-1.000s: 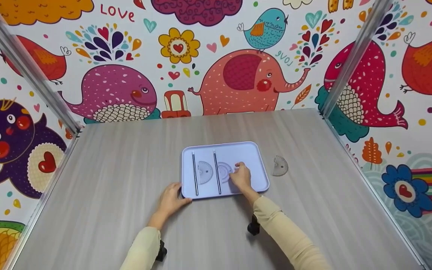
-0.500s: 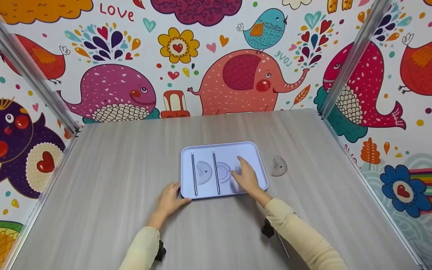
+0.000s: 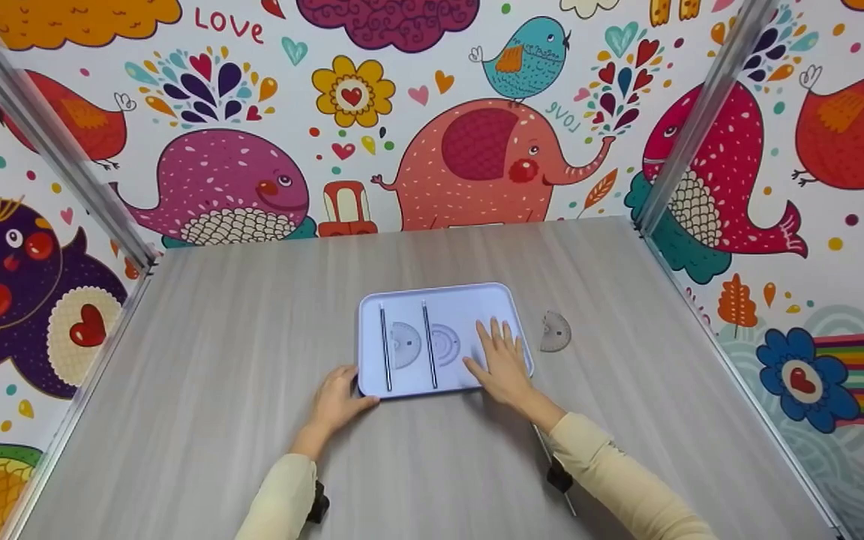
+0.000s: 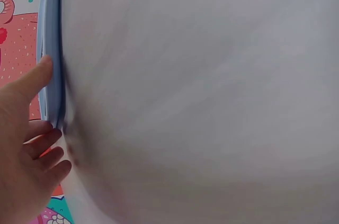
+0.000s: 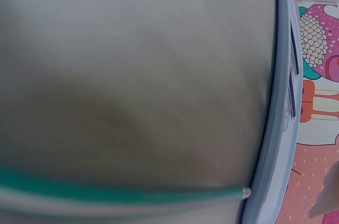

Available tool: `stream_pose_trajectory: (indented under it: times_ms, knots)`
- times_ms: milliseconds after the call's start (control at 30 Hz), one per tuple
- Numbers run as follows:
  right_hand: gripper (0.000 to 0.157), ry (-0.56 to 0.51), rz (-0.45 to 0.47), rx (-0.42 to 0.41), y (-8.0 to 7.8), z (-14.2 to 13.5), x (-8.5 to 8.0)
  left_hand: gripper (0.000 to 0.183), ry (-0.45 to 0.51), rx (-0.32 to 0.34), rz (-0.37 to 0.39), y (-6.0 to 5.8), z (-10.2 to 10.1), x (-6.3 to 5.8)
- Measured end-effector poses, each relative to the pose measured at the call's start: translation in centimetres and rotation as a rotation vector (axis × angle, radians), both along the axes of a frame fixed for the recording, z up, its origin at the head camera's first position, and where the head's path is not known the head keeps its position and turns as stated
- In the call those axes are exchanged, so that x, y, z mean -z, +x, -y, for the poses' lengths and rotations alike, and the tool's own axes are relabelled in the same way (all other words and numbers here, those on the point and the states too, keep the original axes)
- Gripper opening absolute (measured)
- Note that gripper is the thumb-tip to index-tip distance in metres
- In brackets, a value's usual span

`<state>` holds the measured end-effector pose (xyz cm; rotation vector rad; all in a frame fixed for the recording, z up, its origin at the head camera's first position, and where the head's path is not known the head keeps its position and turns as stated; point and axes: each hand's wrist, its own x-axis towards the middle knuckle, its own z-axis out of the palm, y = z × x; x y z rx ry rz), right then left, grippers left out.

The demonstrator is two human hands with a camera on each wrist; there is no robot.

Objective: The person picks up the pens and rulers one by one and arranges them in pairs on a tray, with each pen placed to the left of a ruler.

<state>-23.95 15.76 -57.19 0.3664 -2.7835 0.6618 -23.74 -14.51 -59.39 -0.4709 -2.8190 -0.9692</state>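
Note:
A pale lavender-blue tray lies on the table. My left hand grips its near left corner, thumb along the front rim and fingers at the corner, as the left wrist view also shows. Above the tray's right part, my right hand has its fingers spread and holds nothing. In the tray, a dark pencil lies left of a clear protractor. A second dark pencil lies beside another clear protractor. Beyond the tray's right side rests a third protractor on the table.
Under my right forearm is a thin stick-like thing, green and white in the right wrist view, its tip close to the tray's front rim. Printed cartoon walls with metal posts border the grey wooden table.
My right hand has moved right from beside the second protractor, and its curled fingers have spread. The stick under my right forearm has come into sight. My left hand stays at the corner.

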Motion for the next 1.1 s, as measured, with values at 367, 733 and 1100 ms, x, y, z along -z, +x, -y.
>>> stream_pose_trajectory:
  times_ms: [367, 733, 1100]
  knots:
    - [0.07, 0.045, 0.014, -0.02, 1.6, -1.1, 0.1, 0.06, 0.003, 0.006, -0.022, 0.1, 0.0, 0.2]
    - [0.072, -0.056, -0.069, -0.058, 3.2, -2.1, 0.6, 0.062, 0.004, 0.0, 0.005, 0.1, -0.1, -0.1]
    - [0.072, 0.024, 0.022, -0.012, 4.7, -3.7, 0.4, 0.064, -0.001, -0.006, 0.042, 0.1, 0.0, -0.2]
